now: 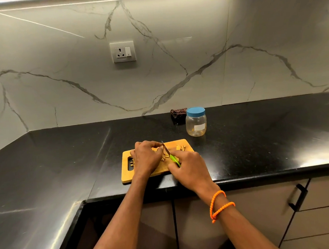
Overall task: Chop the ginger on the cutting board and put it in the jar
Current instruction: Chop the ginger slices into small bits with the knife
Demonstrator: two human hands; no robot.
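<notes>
A wooden cutting board (127, 173) lies near the counter's front edge. My left hand (146, 156) holds a piece of ginger (155, 149) down on the board with curled fingers. My right hand (190, 168) grips a green-handled knife (169, 155), whose blade stands against the ginger beside my left fingers. Cut ginger bits (163, 159) lie under the blade, and more pieces (181, 147) sit at the board's far right corner. A clear plastic jar (196, 124) with its blue lid on stands behind the board to the right.
A dark crumpled cloth (178, 113) lies behind the jar against the marble wall. A wall socket (123, 52) is above. The black counter (258, 137) turns a corner at the left. Cabinet drawers with black handles (299, 196) are below right.
</notes>
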